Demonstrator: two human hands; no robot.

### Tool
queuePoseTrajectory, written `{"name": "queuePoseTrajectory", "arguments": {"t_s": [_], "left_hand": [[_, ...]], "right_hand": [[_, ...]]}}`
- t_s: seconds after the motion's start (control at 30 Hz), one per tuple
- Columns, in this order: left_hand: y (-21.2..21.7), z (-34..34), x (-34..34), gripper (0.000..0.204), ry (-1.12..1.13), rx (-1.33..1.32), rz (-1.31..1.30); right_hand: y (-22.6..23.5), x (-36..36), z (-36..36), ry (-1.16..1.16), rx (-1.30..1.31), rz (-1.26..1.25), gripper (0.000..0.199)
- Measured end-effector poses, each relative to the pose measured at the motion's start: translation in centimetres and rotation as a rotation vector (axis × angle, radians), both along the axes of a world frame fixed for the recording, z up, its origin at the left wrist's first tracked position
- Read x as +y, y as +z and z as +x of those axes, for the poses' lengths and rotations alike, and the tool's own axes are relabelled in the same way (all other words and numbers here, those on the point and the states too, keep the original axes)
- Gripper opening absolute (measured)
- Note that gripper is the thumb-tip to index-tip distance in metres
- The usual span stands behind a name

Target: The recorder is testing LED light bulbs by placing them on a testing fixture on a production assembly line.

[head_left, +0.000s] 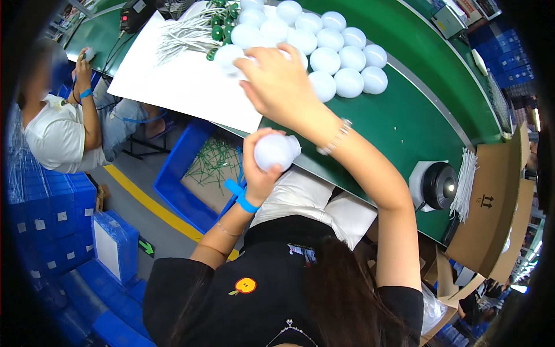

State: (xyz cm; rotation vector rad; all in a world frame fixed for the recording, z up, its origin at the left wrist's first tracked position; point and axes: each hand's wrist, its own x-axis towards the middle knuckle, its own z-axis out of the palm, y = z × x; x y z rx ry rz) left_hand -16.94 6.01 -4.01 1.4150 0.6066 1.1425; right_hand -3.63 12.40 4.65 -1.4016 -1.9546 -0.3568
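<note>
In my left hand (262, 168), a round white bulb (273, 152) with a short neck is gripped above my lap. The neck points right, toward the bench. Over the green bench, my right hand (274, 78) reaches to the front left of a group of white bulbs (349, 82). Its thumb and fingers are apart, and the fingertips are beside or touching a bulb (228, 58) at the edge of the white sheet (185, 87). Part of another bulb is hidden under this hand. White wires (188, 40) with green sockets (217, 33) lie behind, on the sheet.
A blue bin (179, 188) with green strips stands left below the bench. A round black device (439, 185), white wires (464, 185) and an open cardboard box (491, 202) are at the right. Another person (63, 133) sits at the left, holding a small object.
</note>
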Motion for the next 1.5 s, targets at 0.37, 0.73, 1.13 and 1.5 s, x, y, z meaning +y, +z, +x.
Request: {"name": "queuePoseTrajectory", "arguments": {"t_s": [0.37, 0.73, 1.13, 1.5], "left_hand": [[4.6, 6.1, -3.1, 0.053, -0.738, -0.067, -0.72], [3.7, 10.7, -6.9, 0.03, -0.735, 0.28, 0.264], [0.9, 11.2, -6.0, 0.015, -0.322, 0.538, 0.902], [0.9, 11.1, -6.2, 0.009, -0.296, 0.56, 0.984]], "right_hand": [[-1.0, -19.6, 5.2, -0.276, 0.272, -0.362, 0.059], [-1.4, -33.4, 14.4, -0.769, 0.555, 0.558, 0.083], [-0.6, -34.8, 19.0, -0.688, 0.258, 0.22, 0.073], [0.6, -38.1, 17.4, -1.013, 0.495, -0.097, 0.054]]}}
